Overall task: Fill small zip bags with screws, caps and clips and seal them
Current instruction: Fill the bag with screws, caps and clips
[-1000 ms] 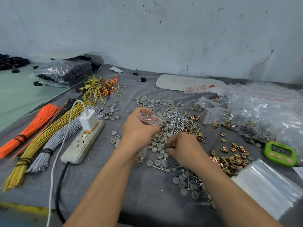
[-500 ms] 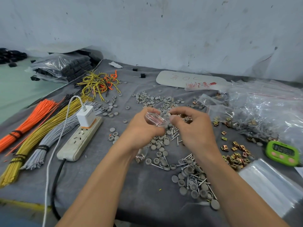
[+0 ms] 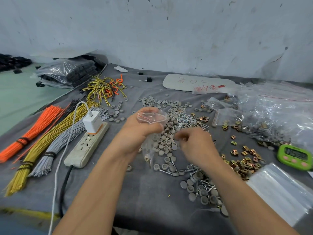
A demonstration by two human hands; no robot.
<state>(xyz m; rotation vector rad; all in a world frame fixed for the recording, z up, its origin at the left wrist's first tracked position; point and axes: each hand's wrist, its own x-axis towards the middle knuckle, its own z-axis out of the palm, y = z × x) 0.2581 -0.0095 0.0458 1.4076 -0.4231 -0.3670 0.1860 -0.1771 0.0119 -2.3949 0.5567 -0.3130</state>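
Wire bundles [image 3: 33,133] and power strip [image 3: 86,146] sit by the bench's left edge, likely parked out of the way. At bench centre the left hand [image 3: 135,133] grips the zip bag [image 3: 150,117], mouth up and open, probably so parts drop in; its body hangs below with a few pieces inside. Caps [image 3: 166,143] and screws [image 3: 186,120] are piled within reach. Right hand [image 3: 196,146] is low over them, fingers curled and blurred; cannot tell if pinching. Clips [image 3: 243,160], timer [image 3: 294,156] and spare bags [image 3: 277,192] lie toward the right edge.
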